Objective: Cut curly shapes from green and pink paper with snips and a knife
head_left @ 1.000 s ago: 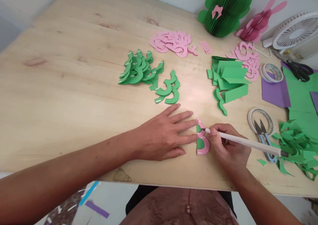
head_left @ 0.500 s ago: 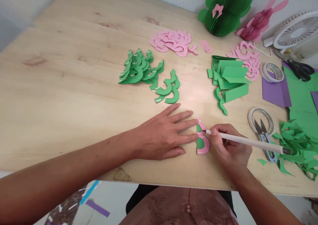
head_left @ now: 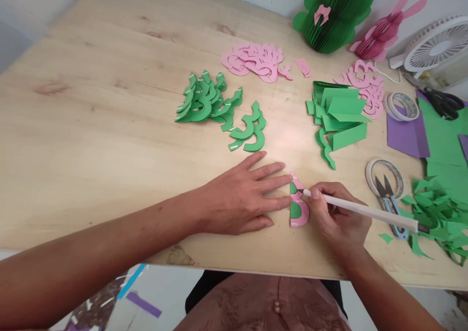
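Observation:
My left hand (head_left: 241, 197) lies flat with fingers spread on the table, two fingertips touching the left edge of a pink paper cutout (head_left: 302, 214). Green paper (head_left: 294, 210) shows inside the cutout's curves. A white pen (head_left: 360, 207) is pinched in my right hand (head_left: 338, 214), its dark tip at the cutout's narrow middle on the right side. Curved green paper cutouts (head_left: 254, 135), some with small white strips, sit just beyond my left fingers. Folded green paper pieces (head_left: 343, 114) are stacked beyond my right hand.
Small blue-handled snips (head_left: 391, 206) rest across a tape roll (head_left: 370, 175), beside green scraps (head_left: 435, 209). Farther right are black-handled scissors (head_left: 444, 102), another tape roll (head_left: 388, 107) and purple paper (head_left: 407, 138). Pink cutouts (head_left: 252, 60), a green honeycomb figure (head_left: 332, 24) and a fan (head_left: 437, 48) stand behind.
The view has shifted very slightly. My left hand stays in place, and the pen tip remains at nearly the same spot on the cutout's right side.

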